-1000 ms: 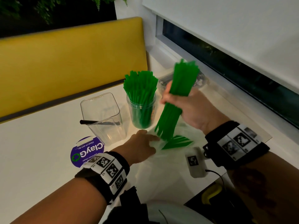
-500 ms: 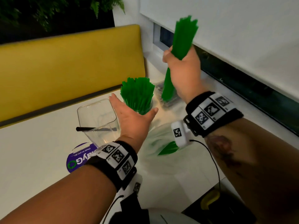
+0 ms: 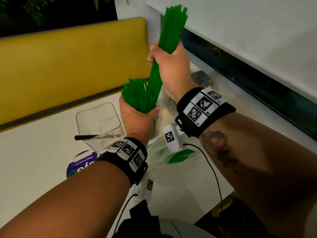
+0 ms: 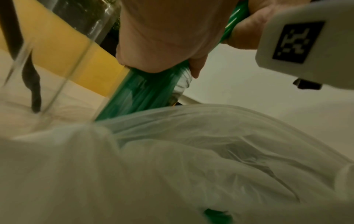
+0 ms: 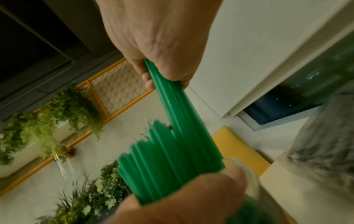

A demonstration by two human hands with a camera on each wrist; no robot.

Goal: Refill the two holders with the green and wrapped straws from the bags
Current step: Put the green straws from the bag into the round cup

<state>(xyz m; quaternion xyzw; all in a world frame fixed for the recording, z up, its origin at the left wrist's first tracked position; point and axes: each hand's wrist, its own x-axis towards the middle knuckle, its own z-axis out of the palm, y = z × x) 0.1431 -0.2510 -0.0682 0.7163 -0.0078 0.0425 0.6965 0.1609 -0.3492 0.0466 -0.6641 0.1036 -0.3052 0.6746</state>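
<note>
Right hand [image 3: 171,66] is fisted tight around a bundle of green straws [image 3: 169,30], gripping mid-length; the bundle is tilted, top ends toward 1 o'clock near the window blind [image 3: 240,23], lower ends down among the straws already standing in the round holder [image 4: 180,84]. Left hand [image 3: 137,119] wraps the standing straws [image 3: 137,95] just above that holder's rim, thumb on the 3 o'clock side, fingers curled round the far side. The holder is mostly hidden behind the left hand in the head view; the left wrist view shows its clear wall packed with green. At 9 o'clock of the left hand, just beside it, stands the square clear holder [image 3: 99,121], with one dark straw [image 3: 85,137] lying across it. A translucent plastic bag [image 3: 171,162] lies on the white table [image 3: 34,160] at 6 o'clock of the round holder, green showing inside. A purple round sticker [image 3: 80,164] sits at 6 o'clock of the square holder. Yellow bench back [image 3: 68,66] runs along 12 o'clock.
</note>
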